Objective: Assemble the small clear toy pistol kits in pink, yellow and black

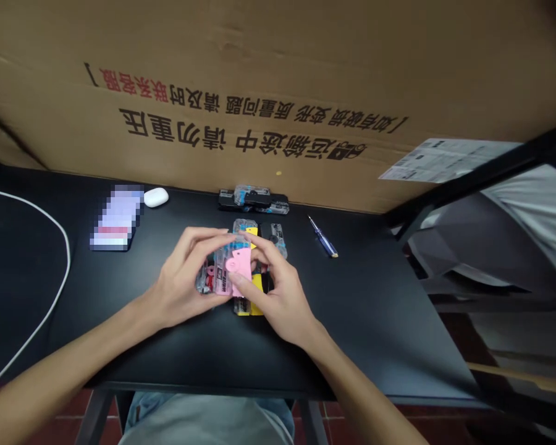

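Observation:
Both hands meet over a small pink plastic gadget [236,269] at the middle of the black table [375,309]. My left hand [185,281] curls round its left side, fingers closed on it. My right hand [278,290] pinches its right edge, thumb on the pink face. Under and beside it lie similar small cases: a yellow one [256,290], a clear bluish one [243,227] and a black and clear one [275,236]. What the palms cover is hidden.
Two more cases [254,199] lie stacked by the big cardboard box [278,93] at the back. A small blue screwdriver [323,240] lies to the right, a white earbud case [156,197] and a phone [117,217] to the left, a white cable [50,296] at far left.

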### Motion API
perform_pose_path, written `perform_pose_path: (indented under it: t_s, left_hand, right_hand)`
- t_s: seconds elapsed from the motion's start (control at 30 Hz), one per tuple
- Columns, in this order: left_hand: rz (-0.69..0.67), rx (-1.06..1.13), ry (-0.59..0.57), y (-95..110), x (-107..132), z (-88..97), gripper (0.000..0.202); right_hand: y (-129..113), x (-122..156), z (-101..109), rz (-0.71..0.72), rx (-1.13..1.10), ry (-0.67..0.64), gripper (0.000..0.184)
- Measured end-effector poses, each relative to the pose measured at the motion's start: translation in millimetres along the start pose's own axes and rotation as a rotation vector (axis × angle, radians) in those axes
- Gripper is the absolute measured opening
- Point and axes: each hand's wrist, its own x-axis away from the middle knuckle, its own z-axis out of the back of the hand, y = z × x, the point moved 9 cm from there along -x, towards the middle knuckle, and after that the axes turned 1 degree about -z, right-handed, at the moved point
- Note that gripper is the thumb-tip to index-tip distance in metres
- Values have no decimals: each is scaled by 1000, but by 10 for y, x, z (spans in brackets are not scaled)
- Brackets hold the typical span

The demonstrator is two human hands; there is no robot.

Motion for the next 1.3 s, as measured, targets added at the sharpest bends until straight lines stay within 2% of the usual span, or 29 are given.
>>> perform_pose_path:
  t_s: [0.13, 0.2, 0.3, 0.4, 0.53, 0.57, 0.63, 0.73, 0.8, 0.93, 0.97, 1.07, 1.13, 1.3]
  left_hand:
    - [7, 29, 4, -53, 11, 5, 83]
    - [9, 83, -19, -96, -20, 23, 88]
    - [21, 238, -117, -126, -44, -17, 86]
    - [115, 440, -204, -157, -17, -98, 81]
    - [312, 785, -217, -197, 31, -208, 99]
    - [369, 879, -208, -211, 43, -242, 98]
    - [493, 987, -172, -267, 71, -303, 81]
    - [645, 931, -97, -394, 114, -334, 39]
    - [684, 873, -53, -453, 117, -318, 29]
    - [713, 824, 93, -568, 109, -207, 33]
    - [723, 818, 130, -598, 117, -180, 34]
    - [744, 825, 211, -660, 148, -135, 35]
    - [752, 842, 241, -679, 164, -129, 36]
    - [766, 854, 268, -680, 160, -109, 39]
  right_hand:
    - [85, -12, -10, -72, -174, -17, 60]
    - [102, -55, 109, -60, -233, 47, 53]
    - [123, -113, 279, -48, -270, 140, 43]
    - [144, -131, 349, -58, -269, 198, 38]
    - [104, -79, 343, -8, -216, 249, 37]
    - [84, -60, 323, 10, -196, 244, 36]
    - [37, -32, 264, 46, -147, 209, 33]
    - [-48, -33, 164, 85, -4, 140, 32]
    - [-127, -60, 166, 110, 126, 174, 32]
    - [-426, -54, 293, 261, 357, 455, 26]
    - [-501, -47, 274, 310, 398, 488, 22]
    - [-627, -82, 68, 425, 454, 402, 7]
    - [-635, -114, -67, 457, 445, 324, 5]
    - [-533, -147, -128, 431, 363, 322, 10]
